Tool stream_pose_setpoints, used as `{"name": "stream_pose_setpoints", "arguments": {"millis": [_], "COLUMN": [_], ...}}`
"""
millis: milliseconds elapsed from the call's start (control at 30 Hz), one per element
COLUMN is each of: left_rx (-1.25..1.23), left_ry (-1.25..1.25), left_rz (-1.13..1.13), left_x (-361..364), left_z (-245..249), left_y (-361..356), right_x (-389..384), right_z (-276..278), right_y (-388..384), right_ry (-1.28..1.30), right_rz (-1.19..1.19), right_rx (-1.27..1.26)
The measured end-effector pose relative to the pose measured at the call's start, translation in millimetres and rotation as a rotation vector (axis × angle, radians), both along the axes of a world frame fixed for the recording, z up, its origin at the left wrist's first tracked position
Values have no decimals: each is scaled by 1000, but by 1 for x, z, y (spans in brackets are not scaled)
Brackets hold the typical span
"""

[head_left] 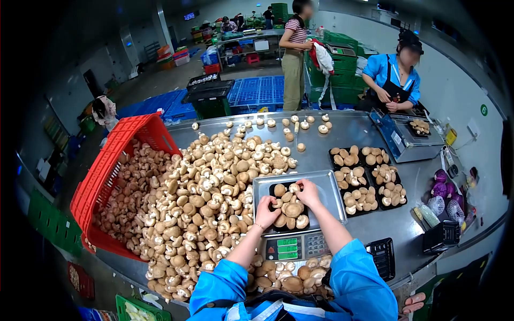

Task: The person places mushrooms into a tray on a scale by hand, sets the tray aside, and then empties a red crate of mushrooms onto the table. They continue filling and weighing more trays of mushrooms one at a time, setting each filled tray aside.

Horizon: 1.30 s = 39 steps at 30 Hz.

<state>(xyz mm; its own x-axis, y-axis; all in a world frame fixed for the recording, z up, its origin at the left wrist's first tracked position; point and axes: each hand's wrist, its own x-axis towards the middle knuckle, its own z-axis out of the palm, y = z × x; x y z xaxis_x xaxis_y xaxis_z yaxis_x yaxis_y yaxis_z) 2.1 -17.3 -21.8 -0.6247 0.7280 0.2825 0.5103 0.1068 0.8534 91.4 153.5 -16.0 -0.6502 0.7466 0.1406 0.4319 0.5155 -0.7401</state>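
A black tray of brown mushrooms [292, 209] sits on the metal pan of a scale [333, 199], whose green display is lit. At the tray's left edge is my left hand [266, 212], its fingers curled against a mushroom. My right hand [307, 192] reaches over the tray's upper right, with its fingertips bent together at a pale mushroom. A large heap of loose mushrooms [201, 203] lies left of the scale, spilling from a tipped red crate [101, 184]. More mushrooms lie below the scale, close to my body.
Several filled trays [368, 179] stand right of the scale. Empty black trays [381, 258] lie at the lower right. Purple vegetables [441, 187] are at the far right. A person in blue [393, 80] sits by another scale [409, 136]; a person in stripes [295, 37] stands beyond the table.
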Motion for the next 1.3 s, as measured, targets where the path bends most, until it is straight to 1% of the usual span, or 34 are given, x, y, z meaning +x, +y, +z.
{"name": "stream_pose_setpoints", "arguments": {"millis": [67,100,167,200,233,267,300,333,367,400,433,467,533,567,600,633,667,700,733,767,800,833,867,933,1000,1033,1067,1133,1167,1200,1267,1300], "left_rx": [71,17,22,26,19,21,-2,-32,-29,-31,-17,-2,-17,-73,-71,-63,-41,-57,-94,-129,-152,-195,-240,-241,-246,-220,-235,-169,-173,-167,-251,-281], "left_ry": [-65,-47,-9,25,44,12,-55,-126,-149,-174,-163,-153,-215,-216,-210,-145,-69,-27,-19,-54,-16,-43,-17,55,71,36,28,-33,0,-41,-68,-84], "left_rz": [-44,-36,-21,-8,12,29,34,39,81,123,142,161,157,136,131,117,101,102,101,94,81,59,69,70,67,60,58,79,108,141,168,164], "left_x": [0,3,3,5,7,8,7,6,5,4,1,1,0,1,1,0,-3,-1,-1,-1,-2,-1,3,4,4,2,3,8,9,12,16,18], "left_z": [1,1,-3,-6,-5,-5,-5,-7,-9,-11,-17,-23,-18,-8,-12,-20,-20,-16,-15,-15,-16,-10,-2,-8,-8,-13,-11,-5,-7,-9,-6,-5], "left_y": [-3,-6,-5,-5,-4,-3,-2,-2,-2,-2,-1,-1,-1,-2,-1,1,6,8,12,15,18,20,22,25,24,24,23,18,15,12,8,8], "right_x": [-3,-3,-3,-2,1,4,7,9,13,19,22,25,28,32,34,33,29,24,21,15,9,5,0,2,7,11,11,10,14,16,20,23], "right_z": [3,5,6,6,7,6,6,5,3,14,5,-1,-15,-18,-18,-12,-28,-25,-17,-16,-18,-18,-14,0,1,2,-3,-11,-9,-11,-15,-17], "right_y": [0,-1,0,0,-2,-4,0,2,7,8,8,10,16,13,12,11,12,12,3,3,3,3,4,7,8,3,0,0,-3,-4,-9,-9], "right_ry": [0,1,124,122,141,158,72,106,186,254,330,323,306,304,226,156,157,33,130,100,48,44,99,154,43,141,192,256,307,305,156,151], "right_rz": [12,12,-3,-3,112,227,258,246,273,343,250,145,20,14,6,0,1,27,49,108,142,180,186,282,378,352,330,278,193,180,-153,-154], "right_rx": [-34,-34,226,224,227,226,164,108,-11,-242,-306,-363,-373,-378,-364,-343,-238,-134,52,123,208,264,185,246,410,434,338,241,190,190,-7,-12]}}
